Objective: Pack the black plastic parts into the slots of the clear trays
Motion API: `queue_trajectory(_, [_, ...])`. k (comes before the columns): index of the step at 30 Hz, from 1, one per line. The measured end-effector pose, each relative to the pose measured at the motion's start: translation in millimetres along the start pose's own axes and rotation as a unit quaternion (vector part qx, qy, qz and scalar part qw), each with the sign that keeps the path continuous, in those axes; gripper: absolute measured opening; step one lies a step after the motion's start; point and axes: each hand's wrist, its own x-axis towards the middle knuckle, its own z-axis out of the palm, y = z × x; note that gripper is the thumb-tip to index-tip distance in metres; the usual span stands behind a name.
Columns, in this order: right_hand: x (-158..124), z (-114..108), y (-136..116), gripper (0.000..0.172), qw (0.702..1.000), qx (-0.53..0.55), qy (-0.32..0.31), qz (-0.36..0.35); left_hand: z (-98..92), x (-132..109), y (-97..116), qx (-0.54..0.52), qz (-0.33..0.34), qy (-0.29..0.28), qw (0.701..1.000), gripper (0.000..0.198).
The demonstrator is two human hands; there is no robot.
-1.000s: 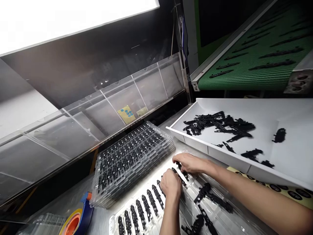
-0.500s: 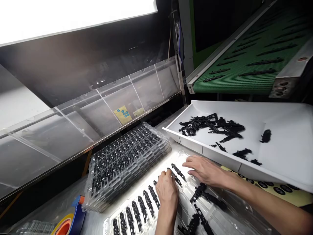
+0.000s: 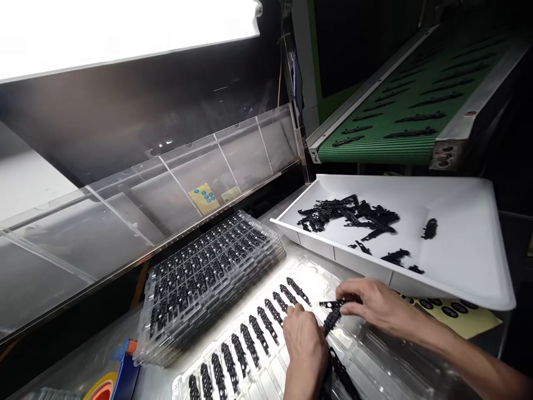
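Observation:
A clear blister tray (image 3: 366,355) lies on the lit bench in front of me, its left slots filled with a row of black plastic parts (image 3: 258,328). My left hand (image 3: 306,344) rests on the tray with fingers curled down by the filled slots; I cannot make out anything in it. My right hand (image 3: 375,305) pinches a black plastic part (image 3: 333,314) just above the tray. More loose black parts (image 3: 337,372) lie in the tray between my arms.
A stack of filled clear trays (image 3: 208,278) sits to the left. A white bin (image 3: 458,278) with a pile of black parts (image 3: 345,214) stands at right, under a green conveyor (image 3: 400,122). A tape dispenser (image 3: 112,378) is at lower left, a yellow sheet (image 3: 458,314) under the bin.
My right hand drew back to the right from the filled slots and picked up a black part. My left hand shifted slightly right along the tray. The view panned right.

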Motion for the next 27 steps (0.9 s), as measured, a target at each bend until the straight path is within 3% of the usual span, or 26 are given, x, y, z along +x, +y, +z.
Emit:
queue_trajectory(5, [47.0,-13.5,-12.1,0.041,0.988,-0.100,0.031,-0.110,3.3,-3.1,2.3,-0.021,-0.009,-0.010,1.000,0.020])
queue_trajectory(11, [111.3,1.1,-7.5,0.021,0.969,-0.179,-0.046,-0.162,-3.1,-7.8,-3.8,-0.129,-0.041,0.016,0.991,0.011])
queue_trajectory(13, [121.7,7.0,-5.0,0.024,0.963,-0.187,-0.060,-0.184,-6.8,-4.8,-10.7,-0.200,-0.070,0.022,0.977,0.010])
queue_trajectory(17, [127.6,16.5,4.4,0.053,0.957,-0.185,-0.046,-0.217,-5.4,13.2,-18.9,-0.356,-0.130,0.018,0.925,0.003])
queue_trajectory(19, [126.2,19.6,12.3,0.059,0.959,-0.179,-0.021,-0.217,-1.1,23.6,-17.5,-0.409,-0.151,0.030,0.900,0.002])
queue_trajectory(23, [119.4,24.4,29.3,0.046,0.963,-0.156,0.001,-0.218,6.9,37.5,-6.9,-0.451,-0.160,0.070,0.875,0.006])
queue_trajectory(27, [111.5,28.3,37.9,0.045,0.963,-0.131,0.021,-0.234,13.0,47.1,7.0,-0.429,-0.178,0.096,0.880,0.012])
